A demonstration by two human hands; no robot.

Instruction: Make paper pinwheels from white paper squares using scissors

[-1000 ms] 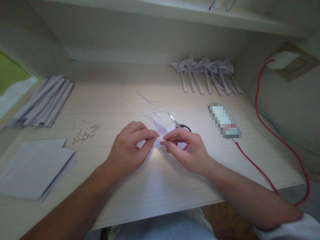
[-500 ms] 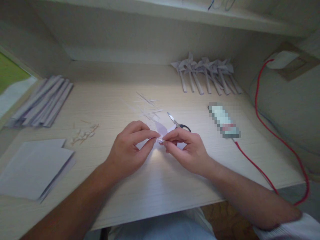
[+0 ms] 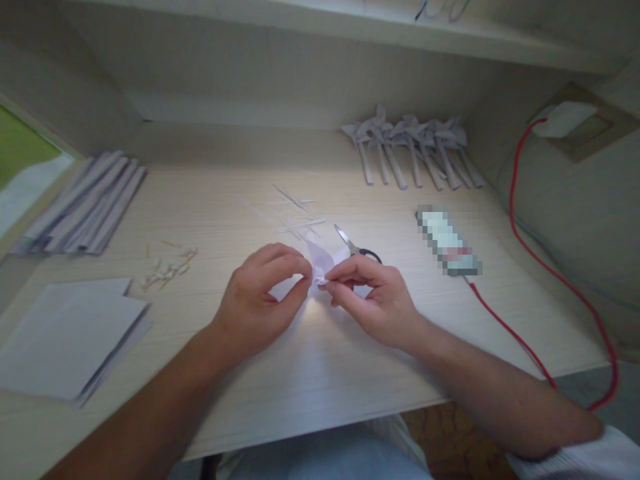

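Between my two hands, above the desk, is a white paper pinwheel (image 3: 321, 253) with curved, folded blades. My left hand (image 3: 267, 290) pinches its left side between thumb and forefinger. From the other side my right hand (image 3: 373, 297) grips it near the middle, thumb against forefinger. Fingers hide part of the centre, so what lies there is too small to make out. Just behind my right hand lies a pair of scissors (image 3: 356, 245) with dark handles. Thin white paper strips (image 3: 295, 210) are scattered beyond the pinwheel.
Finished paper pinwheels (image 3: 410, 143) on rolled stems lie at the back right. Rolled paper tubes (image 3: 87, 200) are stacked at the left, near small wooden-stemmed pieces (image 3: 170, 267) and paper sheets (image 3: 70, 340). A blurred-out phone (image 3: 447, 243) on a red cable (image 3: 513, 333) rests at the right.
My left fingertips have shifted slightly left, away from the pinwheel's centre, showing more of the paper. My right hand stays almost still.
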